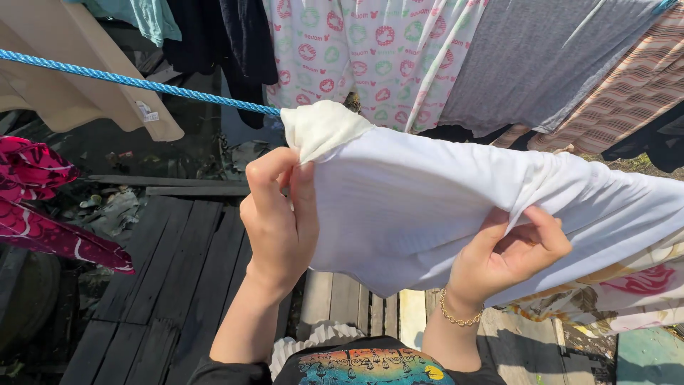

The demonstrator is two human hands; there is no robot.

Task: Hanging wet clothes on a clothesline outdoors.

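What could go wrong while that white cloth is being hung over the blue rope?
The white cloth is held only by pinches of the left hand and right hand; it might slip onto the dirty wooden planks. Bunched on the blue rope, it may dry unevenly.

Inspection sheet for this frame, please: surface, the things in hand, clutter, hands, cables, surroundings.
Surface: dark wooden planks underfoot, weathered, with gaps.
Things in hand: white cloth draped over the blue rope, bunched at its left end.
Clutter: debris on the ground beyond the planks.
Hands: left hand pinches the cloth's left edge near the rope; right hand grips a fold lower down, with a gold bracelet on the wrist.
Cables: nothing seen apart from the rope.
Surroundings: patterned sheet, grey cloth, striped cloth, beige garment and red patterned fabric hang around.
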